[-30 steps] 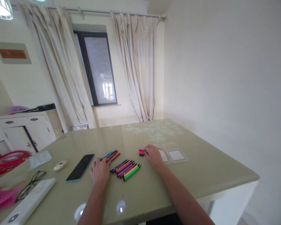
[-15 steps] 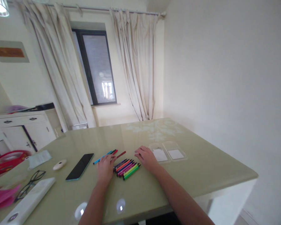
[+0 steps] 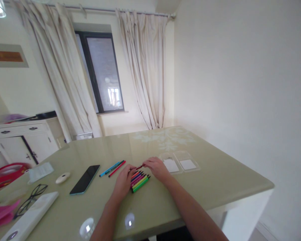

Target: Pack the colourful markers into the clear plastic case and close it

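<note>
From the head view, the left hand point(image 3: 124, 180) and right hand point(image 3: 157, 168) meet over a row of felt-tip pens point(image 3: 139, 179) near the table's point(image 3: 215, 180) front edge, fingertips pinching a dark red pen point(image 3: 139, 167) between them, apparently to add it. Two pens point(image 3: 112, 168) lie apart, leftward, beside a phone point(image 3: 85, 179).

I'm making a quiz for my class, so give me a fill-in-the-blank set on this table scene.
1. Both hands meet over a row of ____ on the table.
2. The left hand and right hand pinch a ____ marker between them.
3. The phone lies screen-up, left of two loose ____.
4. The glasses are ____ of the phone.

Answers: markers; red; markers; left
</note>
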### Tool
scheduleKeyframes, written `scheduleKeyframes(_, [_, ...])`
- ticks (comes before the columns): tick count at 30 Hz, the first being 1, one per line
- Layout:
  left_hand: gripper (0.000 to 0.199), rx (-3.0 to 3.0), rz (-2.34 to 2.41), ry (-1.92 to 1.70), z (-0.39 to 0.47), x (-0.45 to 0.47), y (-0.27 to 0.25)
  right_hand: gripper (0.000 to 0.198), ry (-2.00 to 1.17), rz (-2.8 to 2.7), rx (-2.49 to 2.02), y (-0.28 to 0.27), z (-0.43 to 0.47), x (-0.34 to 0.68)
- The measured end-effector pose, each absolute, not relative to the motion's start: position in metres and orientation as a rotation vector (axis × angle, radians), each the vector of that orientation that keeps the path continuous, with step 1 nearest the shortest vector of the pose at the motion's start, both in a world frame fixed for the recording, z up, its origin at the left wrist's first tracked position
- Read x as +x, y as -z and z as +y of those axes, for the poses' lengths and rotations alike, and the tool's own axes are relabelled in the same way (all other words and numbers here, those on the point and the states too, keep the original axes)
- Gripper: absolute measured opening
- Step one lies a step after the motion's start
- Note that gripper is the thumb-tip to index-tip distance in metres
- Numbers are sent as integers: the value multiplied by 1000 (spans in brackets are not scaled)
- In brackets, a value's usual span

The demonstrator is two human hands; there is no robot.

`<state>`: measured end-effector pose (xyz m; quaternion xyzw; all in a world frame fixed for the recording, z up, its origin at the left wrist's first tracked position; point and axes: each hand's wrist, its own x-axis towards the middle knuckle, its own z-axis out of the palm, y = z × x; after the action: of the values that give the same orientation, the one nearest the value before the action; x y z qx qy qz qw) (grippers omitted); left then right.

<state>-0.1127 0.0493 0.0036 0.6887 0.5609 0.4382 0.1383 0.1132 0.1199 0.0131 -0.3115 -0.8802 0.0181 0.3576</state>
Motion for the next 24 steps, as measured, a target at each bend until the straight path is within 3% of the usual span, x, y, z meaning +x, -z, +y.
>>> scheduleKeyframes(6, [27,1890,2021,-1291,57,-154,8,27,-188,-1941,-1135,-14,138,151])
scheduleKeyframes(13, [25,1923,2215,-879,59,-157,15,18,-177,-2242,-1420,-8,127,128])
scheduleKeyframes(19, [33,1745,2459,-987,61,-166,11,16,-73,-2327,-1483,-11,118,118])
scheduleKeyframes(24, [31,1591,2622,-778,57,-172,9,20,35,-2348,-1489,-10,117,110])
